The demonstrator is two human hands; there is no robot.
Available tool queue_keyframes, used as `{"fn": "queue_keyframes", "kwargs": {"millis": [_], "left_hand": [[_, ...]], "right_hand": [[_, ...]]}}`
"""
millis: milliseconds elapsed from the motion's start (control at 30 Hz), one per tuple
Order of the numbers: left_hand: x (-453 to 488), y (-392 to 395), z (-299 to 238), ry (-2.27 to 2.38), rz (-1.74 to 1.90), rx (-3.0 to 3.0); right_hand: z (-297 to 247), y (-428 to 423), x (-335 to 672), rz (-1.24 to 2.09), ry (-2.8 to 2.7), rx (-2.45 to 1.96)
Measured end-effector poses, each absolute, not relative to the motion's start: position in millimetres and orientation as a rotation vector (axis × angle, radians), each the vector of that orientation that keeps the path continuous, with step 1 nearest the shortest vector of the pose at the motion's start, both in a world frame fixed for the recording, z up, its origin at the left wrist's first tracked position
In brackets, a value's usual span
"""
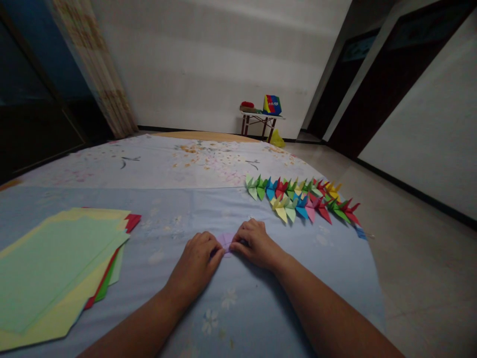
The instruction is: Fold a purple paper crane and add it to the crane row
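A small piece of purple paper (pixel 225 240) with crease lines lies low over the blue tablecloth, partly covered by fingers. At its left edge my left hand (pixel 201 258) is closed, thumb and fingers pinching the paper. My right hand (pixel 255 243) pinches the opposite edge, its fingers curled and thumb tip on the paper. Beyond my right hand stand two rows of folded paper cranes (pixel 294 199) in green, blue, red, yellow and pink. Off to the left is a stack of coloured paper sheets (pixel 63 258), pale green on top with yellow, red and green below.
The round table wears a blue flowered cloth (pixel 290 298) and a white flowered cloth (pixel 156 164) farther back. A small side table (pixel 261 117) by the wall bears a colourful box (pixel 272 105) and a red item. A curtain (pixel 95 64) hangs at the left.
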State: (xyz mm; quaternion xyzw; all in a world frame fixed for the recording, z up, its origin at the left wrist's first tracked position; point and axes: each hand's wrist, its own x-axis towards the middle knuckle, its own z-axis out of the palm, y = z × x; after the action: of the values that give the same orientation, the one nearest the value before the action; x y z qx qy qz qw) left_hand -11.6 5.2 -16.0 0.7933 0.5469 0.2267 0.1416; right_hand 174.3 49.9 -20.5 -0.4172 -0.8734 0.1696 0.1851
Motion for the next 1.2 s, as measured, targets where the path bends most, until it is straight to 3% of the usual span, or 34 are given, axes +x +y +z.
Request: {"fn": "queue_keyframes", "kwargs": {"millis": [1200], "left_hand": [[-16.6,9.8,-23.6,1.538,0.736,2.151]], "right_hand": [[-21.7,49.4,166.7,0.510,-2.335,-1.356]]}}
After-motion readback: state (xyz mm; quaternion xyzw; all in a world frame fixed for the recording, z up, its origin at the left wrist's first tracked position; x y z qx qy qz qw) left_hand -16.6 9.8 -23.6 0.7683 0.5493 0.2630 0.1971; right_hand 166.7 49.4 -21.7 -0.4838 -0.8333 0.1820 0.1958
